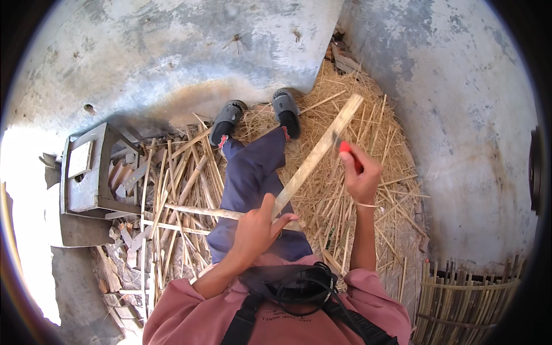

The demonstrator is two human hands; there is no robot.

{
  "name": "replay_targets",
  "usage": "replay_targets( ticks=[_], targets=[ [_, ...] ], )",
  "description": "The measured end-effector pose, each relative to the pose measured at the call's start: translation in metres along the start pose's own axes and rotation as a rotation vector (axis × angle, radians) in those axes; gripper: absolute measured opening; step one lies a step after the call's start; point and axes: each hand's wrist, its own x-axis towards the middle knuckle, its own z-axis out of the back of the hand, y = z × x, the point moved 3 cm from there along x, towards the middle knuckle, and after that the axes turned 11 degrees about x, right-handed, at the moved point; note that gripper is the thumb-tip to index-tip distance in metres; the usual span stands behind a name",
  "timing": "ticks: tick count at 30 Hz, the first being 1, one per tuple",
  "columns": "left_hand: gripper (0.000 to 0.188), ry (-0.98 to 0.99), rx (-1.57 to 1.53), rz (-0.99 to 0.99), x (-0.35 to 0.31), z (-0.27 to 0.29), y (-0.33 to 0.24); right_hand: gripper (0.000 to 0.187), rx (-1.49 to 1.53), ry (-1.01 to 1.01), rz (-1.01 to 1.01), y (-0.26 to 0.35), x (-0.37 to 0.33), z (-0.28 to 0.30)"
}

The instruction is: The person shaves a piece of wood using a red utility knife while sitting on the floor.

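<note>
A long, flat strip of pale wood or bamboo (316, 155) slants up and to the right in front of me. My left hand (253, 233) is closed round its near end, with the thumb pointing right. In my right hand (362, 175) is a small red-handled knife (345, 146). Its dark, blurred tip is at the right edge of the strip, in the upper half; whether it cuts in cannot be told. A thinner peeled stick (195, 210) lies across my thighs, and its right part passes under my left hand.
Shavings and thin strips (328, 98) cover the floor around my outstretched legs. Split sticks (178, 184) are heaped to the left, beside a grey wooden box (89, 172) and rubble. Walls (190, 52) stand ahead and to the right. A woven stick basket (460, 302) is at lower right.
</note>
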Motion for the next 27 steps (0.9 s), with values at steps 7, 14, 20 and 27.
replay_targets(
  ticks=[7,14,20,27],
  targets=[
    [0.055,0.021,0.028,-0.014,-0.008,-0.003,0.005,0.028,0.007,0.000,0.019,-0.019,0.009,0.002],
    [0.049,0.093,0.014,0.040,-0.020,-0.009,0.016,0.031,-0.055,-0.129,-0.017,-0.048,0.026,0.012],
    [0.045,0.121,0.040,0.031,-0.023,-0.010,0.018,0.033,-0.121,-0.160,-0.171,-0.069,0.025,0.023],
    [0.040,0.076,0.022,0.116,-0.027,0.006,0.035,0.048,-0.077,-0.233,-0.771,-0.209,0.021,0.108]
  ],
)
